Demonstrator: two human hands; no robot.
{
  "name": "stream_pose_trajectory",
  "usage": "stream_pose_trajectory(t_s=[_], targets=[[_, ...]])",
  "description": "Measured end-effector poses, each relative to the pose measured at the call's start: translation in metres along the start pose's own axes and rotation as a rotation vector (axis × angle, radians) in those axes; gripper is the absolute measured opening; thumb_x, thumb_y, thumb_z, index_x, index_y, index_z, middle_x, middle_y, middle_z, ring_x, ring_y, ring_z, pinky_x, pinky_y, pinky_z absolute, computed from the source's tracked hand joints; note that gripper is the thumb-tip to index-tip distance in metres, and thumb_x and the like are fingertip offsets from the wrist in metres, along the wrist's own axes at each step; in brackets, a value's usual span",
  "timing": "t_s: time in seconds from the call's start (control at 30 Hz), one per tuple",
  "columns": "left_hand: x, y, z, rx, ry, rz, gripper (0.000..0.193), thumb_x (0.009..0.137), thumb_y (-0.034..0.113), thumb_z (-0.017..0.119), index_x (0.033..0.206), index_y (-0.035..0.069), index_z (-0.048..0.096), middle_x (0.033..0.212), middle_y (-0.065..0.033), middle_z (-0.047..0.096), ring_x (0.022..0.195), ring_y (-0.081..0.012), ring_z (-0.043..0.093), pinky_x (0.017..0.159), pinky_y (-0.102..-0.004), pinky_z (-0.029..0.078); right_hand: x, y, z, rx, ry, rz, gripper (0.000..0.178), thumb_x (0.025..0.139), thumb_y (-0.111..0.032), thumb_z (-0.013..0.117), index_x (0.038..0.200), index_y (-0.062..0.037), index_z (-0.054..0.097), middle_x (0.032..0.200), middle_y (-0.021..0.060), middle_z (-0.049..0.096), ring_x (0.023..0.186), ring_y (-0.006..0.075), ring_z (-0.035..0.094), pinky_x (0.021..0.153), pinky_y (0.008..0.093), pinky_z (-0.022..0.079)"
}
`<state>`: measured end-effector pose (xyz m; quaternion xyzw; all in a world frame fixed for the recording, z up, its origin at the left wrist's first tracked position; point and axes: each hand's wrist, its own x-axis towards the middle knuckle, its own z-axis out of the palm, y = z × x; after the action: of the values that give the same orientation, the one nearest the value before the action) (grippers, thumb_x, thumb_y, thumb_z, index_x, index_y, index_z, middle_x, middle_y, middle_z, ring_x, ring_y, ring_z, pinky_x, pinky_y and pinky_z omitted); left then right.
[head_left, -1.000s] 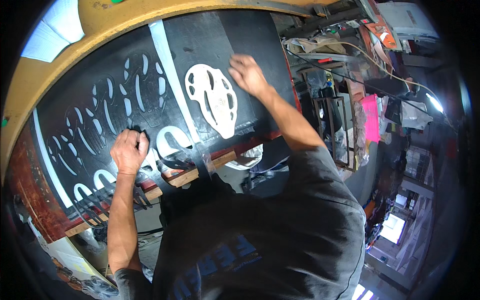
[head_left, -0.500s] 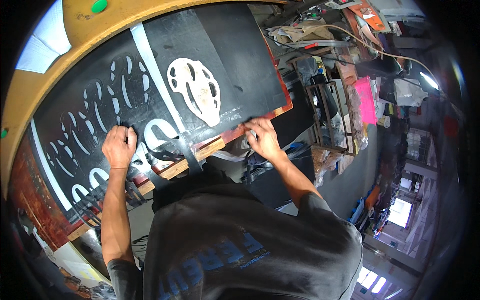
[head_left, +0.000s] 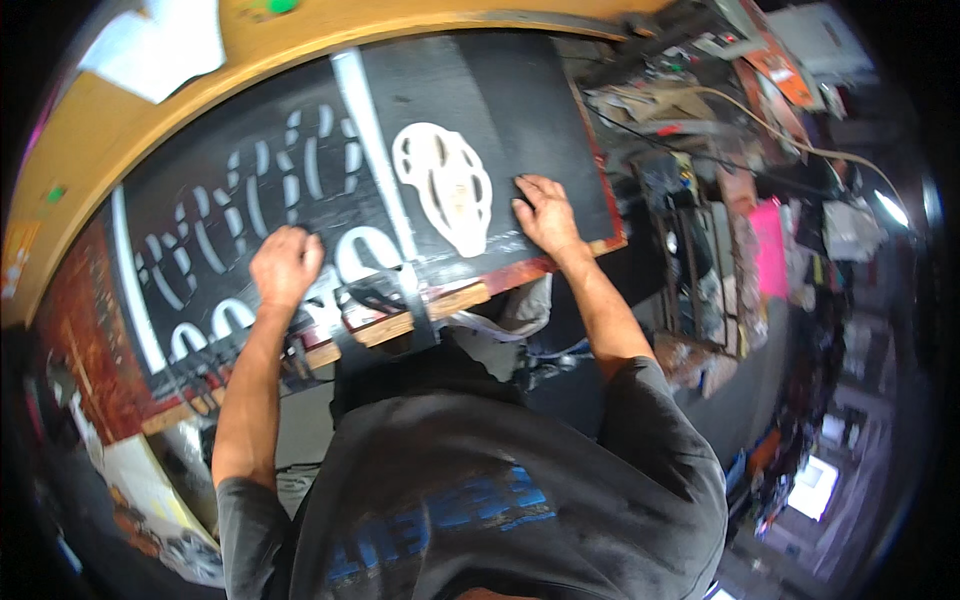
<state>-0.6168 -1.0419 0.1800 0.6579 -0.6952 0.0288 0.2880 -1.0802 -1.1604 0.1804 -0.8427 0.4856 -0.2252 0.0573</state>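
A black sheet (head_left: pixel 235 285) with several oval and curved cutouts lies on the table, with white showing through the openings. My left hand (head_left: pixel 285 265) rests on it with curled fingers; whatever they may pinch is hidden. To the right, a flat white template (head_left: pixel 462 215) with rounded slots lies on bare black surface. Just right of that template, my right hand (head_left: pixel 548 215) sits low over the black surface (head_left: pixel 520 100), fingers and thumb apart, holding nothing. Black strips (head_left: pixel 412 290) of the sheet hang over the near table edge.
A wooden strip (head_left: pixel 460 298) runs along the table's near edge. A yellow curved rim (head_left: pixel 300 32) borders the far side, with a white sheet (head_left: pixel 160 50) on it. To the right stand a metal rack (head_left: pixel 690 270) and a pink item (head_left: pixel 766 245) among clutter.
My right hand has moved from the table's near edge onto the black surface beside the white template. The view has shifted, and my left hand stays on the cut sheet.
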Motion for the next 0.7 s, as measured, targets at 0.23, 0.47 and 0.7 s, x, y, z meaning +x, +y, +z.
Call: stream_pose_trajectory(t_s=[0.23, 0.47, 0.7], targets=[[-0.005, -0.004, 0.006, -0.01, 0.038, -0.042, 0.023, 0.089, 0.027, 0.073, 0.075, 0.012, 0.065, 0.077, -0.0087, 0.064, 0.077, -0.0323, 0.069, 0.068, -0.0468, 0.056, -0.064, -0.014, -0.041, -0.077, -0.337, 0.109, 0.011, 0.096, -0.01, 0.065, 0.092, -0.0001, 0.067, 0.095, 0.0254, 0.067, 0.09, 0.05, 0.068, 0.082, 0.0572, 0.056], [-0.022, 0.014, -0.025, -0.101, 0.03, -0.07, 0.015, 0.09, 0.023, 0.074, 0.083, 0.011, 0.07, 0.087, -0.0088, 0.067, 0.09, -0.0316, 0.068, 0.077, -0.0459, 0.056, -0.032, -0.136, -0.001, 0.654, -0.396, 0.555, 0.035, 0.101, -0.025, 0.076, 0.122, 0.0038, 0.077, 0.11, 0.0113, 0.082, 0.101, 0.0147, 0.074, 0.091, 0.0324, 0.058], [-0.14, -0.101, -0.17, 0.396, 0.284, -0.829, 0.051, 0.096, 0.032, 0.07, 0.131, -0.004, 0.062, 0.122, -0.026, 0.067, 0.114, -0.0464, 0.063, 0.1, -0.0553, 0.05, -0.02, -0.208, 0.072, 1.015, -0.279, 0.874, 0.037, 0.102, -0.013, 0.075, 0.136, -0.0036, 0.063, 0.092, 0.0011, 0.072, 0.076, 0.0063, 0.06, 0.068, 0.0239, 0.047]])
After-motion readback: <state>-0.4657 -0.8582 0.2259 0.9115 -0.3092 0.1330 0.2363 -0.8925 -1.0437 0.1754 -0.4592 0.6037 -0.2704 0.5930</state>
